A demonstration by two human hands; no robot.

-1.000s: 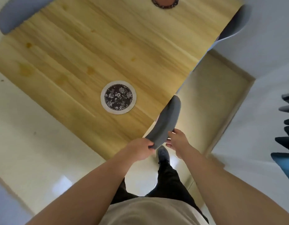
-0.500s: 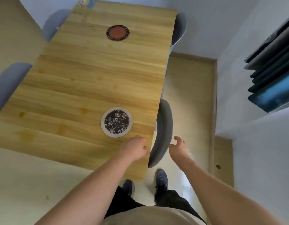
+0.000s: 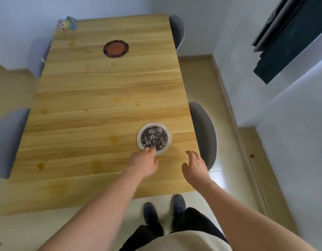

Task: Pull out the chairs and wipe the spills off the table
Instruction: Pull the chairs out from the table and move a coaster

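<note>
Reaching over the counter (image 3: pixel 88 91), left hand (image 3: pixel 143 163) fingertips touching the floral coaster (image 3: pixel 154 138) rim, right hand (image 3: pixel 193 166) relaxed and empty beside the grey chair (image 3: pixel 204 133), amber spills (image 3: pixel 113 138) across the wood.

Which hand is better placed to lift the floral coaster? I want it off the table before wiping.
Left, probably. The left hand already has its fingertips on the floral coaster's near rim. The right hand hovers open beside it near the table's right edge, closer to the grey chair.
</note>
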